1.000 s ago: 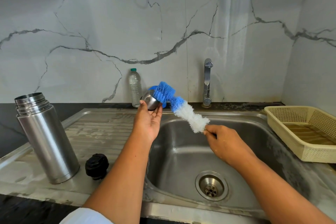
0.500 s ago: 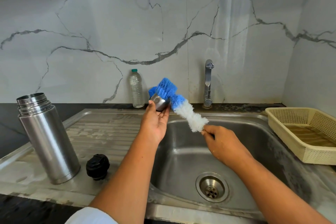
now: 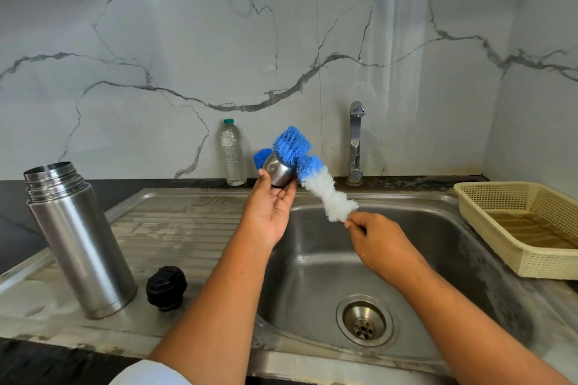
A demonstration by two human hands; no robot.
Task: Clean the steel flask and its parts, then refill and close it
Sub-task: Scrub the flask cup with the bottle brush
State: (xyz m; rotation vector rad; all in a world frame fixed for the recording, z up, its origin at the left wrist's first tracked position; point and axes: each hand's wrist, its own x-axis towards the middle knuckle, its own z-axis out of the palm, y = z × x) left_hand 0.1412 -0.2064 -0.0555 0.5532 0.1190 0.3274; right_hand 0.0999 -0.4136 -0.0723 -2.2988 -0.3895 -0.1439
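Currently left hand (image 3: pixel 269 216) palm-up, gripping steel cup (image 3: pixel 279 170); right hand (image 3: pixel 380 241) pinching brush (image 3: pixel 316 178), bristles touching cup.

Brush (image 3: pixel 316 178) handle hidden inside right hand (image 3: pixel 380 242); basket (image 3: pixel 538 262) cut off at right edge.

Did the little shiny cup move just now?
Yes. The cup in the left hand slid a little to the right, away from the water bottle and toward the tap.
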